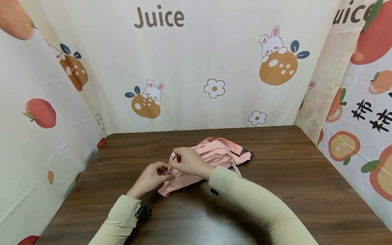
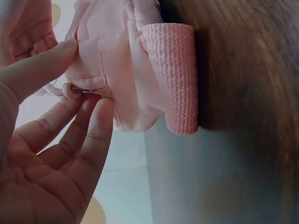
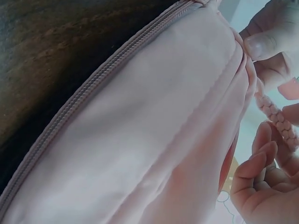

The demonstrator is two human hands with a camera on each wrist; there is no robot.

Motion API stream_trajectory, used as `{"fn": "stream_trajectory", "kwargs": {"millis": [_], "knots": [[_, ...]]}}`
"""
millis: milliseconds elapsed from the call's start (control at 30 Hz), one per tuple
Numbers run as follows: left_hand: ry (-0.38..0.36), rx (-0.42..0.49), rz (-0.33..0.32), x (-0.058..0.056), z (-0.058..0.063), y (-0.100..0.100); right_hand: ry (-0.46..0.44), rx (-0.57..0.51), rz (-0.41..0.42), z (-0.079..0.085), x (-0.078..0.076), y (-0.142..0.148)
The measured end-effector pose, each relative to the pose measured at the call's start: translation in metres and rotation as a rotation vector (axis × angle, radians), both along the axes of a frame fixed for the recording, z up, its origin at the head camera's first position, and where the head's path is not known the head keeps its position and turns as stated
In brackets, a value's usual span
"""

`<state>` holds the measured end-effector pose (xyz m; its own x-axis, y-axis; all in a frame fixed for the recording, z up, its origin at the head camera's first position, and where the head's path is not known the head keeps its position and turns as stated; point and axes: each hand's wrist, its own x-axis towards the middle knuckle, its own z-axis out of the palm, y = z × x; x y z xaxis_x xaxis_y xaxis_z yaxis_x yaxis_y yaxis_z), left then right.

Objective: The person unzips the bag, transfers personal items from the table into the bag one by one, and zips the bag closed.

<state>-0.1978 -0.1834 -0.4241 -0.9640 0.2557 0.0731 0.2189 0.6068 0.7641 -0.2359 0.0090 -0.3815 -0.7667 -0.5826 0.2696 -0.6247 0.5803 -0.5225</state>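
Observation:
A pink waist bag [image 1: 214, 153] lies slantwise on the table, its zipper [image 3: 93, 88] showing along one side in the right wrist view. At the bag's left end, my left hand [image 1: 150, 178] pinches the fabric between thumb and fingers, beside a small metal zipper pull [image 2: 84, 90]. My right hand [image 1: 186, 161] reaches over the bag and pinches a braided pink cord [image 3: 275, 119] with curled fingers. A ribbed pink strap end [image 2: 175, 79] hangs below the left hand's grip.
Dark wooden table [image 1: 275, 190] carries the bag. A second braided cord [image 1: 235, 167] and a black buckle [image 1: 247, 153] are at the bag's right end. Printed curtains [image 1: 190, 61] enclose the back and both sides.

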Motion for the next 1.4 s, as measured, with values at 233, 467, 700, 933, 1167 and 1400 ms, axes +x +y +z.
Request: {"fn": "stream_trajectory", "kwargs": {"millis": [233, 467, 700, 933, 1167, 1400], "knots": [[0.004, 0.002, 0.013, -0.002, -0.001, 0.0, -0.106, -0.152, 0.03, -0.002, -0.003, 0.004], [-0.024, 0.032, 0.02, -0.002, 0.0, 0.002, -0.203, -0.224, 0.042, 0.0, -0.004, 0.011], [-0.021, 0.023, 0.045, -0.002, 0.001, 0.004, -0.214, -0.249, 0.036, 0.001, -0.008, 0.018], [-0.025, 0.044, 0.061, 0.0, 0.001, 0.005, -0.224, -0.277, 0.024, 0.001, -0.012, 0.026], [-0.045, 0.068, 0.079, 0.001, -0.002, 0.006, -0.253, -0.35, -0.002, 0.006, -0.018, 0.036], [-0.016, 0.044, 0.076, 0.0, -0.004, 0.006, -0.238, -0.394, -0.048, 0.008, -0.027, 0.053]]}}
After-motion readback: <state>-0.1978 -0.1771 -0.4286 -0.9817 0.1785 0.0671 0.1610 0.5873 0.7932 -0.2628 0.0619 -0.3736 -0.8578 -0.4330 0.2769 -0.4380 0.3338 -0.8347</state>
